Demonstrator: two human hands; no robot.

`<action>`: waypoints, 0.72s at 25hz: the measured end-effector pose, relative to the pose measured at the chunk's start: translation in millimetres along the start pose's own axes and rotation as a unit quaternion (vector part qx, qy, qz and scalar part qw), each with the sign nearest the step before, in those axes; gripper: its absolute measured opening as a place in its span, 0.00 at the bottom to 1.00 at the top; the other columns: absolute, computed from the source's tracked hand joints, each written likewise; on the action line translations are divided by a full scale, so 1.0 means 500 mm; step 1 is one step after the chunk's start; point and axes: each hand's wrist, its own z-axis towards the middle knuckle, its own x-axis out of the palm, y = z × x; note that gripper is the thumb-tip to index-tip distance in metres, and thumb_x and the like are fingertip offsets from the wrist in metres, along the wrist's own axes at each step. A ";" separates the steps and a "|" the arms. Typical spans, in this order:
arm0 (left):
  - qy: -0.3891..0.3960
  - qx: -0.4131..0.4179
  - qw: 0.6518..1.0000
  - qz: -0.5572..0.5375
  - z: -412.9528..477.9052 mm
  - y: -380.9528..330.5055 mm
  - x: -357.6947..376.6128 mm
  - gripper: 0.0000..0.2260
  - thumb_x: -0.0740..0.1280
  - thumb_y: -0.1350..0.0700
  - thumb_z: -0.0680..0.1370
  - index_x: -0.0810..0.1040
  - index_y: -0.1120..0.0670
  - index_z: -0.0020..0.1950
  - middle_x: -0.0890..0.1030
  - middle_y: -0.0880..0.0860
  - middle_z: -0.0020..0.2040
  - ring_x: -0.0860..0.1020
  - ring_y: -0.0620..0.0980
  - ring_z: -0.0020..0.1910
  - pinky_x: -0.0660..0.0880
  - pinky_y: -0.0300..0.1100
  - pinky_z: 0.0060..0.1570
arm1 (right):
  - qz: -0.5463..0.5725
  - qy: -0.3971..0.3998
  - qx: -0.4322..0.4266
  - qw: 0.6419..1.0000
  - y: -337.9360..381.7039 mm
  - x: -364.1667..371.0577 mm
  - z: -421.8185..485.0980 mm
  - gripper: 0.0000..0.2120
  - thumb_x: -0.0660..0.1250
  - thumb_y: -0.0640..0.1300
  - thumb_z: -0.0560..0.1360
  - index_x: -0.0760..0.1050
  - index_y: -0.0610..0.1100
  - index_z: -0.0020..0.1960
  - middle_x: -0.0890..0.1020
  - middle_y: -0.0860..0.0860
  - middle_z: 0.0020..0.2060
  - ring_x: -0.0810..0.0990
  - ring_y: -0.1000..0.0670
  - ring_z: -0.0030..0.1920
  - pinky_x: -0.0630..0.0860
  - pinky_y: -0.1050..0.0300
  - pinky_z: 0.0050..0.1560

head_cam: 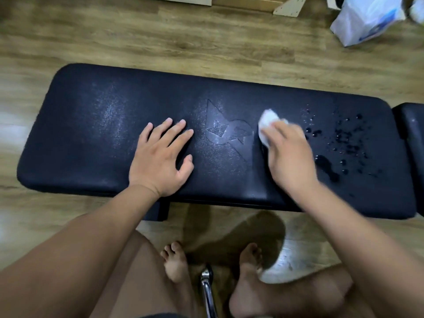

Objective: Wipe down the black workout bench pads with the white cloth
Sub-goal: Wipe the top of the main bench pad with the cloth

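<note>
A long black bench pad [91, 125] lies across the view on a wooden floor, with an embossed logo near its middle. A second black pad [413, 138] shows at the right edge. My left hand [160, 157] rests flat on the long pad, fingers spread, left of the logo. Just right of the logo, my right hand [291, 154] presses a bunched white cloth [267, 121] onto the pad. Water droplets [344, 143] bead on the pad to the right of the cloth.
A white plastic bag [364, 17] sits on the floor at the far right. Cardboard and a pale drilled board [289, 6] lie along the far edge. My bare feet [174, 262] stand near the bench leg, beside a chrome handle [207, 290].
</note>
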 end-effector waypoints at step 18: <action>-0.015 0.005 1.000 -0.003 0.000 0.005 0.006 0.25 0.58 0.45 0.75 0.74 0.52 0.70 0.72 0.51 0.73 0.66 0.56 0.73 0.58 0.58 0.73 | -0.029 0.010 0.087 0.996 -0.023 0.025 0.171 0.19 0.54 0.29 0.66 0.74 0.40 0.53 0.78 0.42 0.52 0.74 0.37 0.55 0.70 0.51 0.50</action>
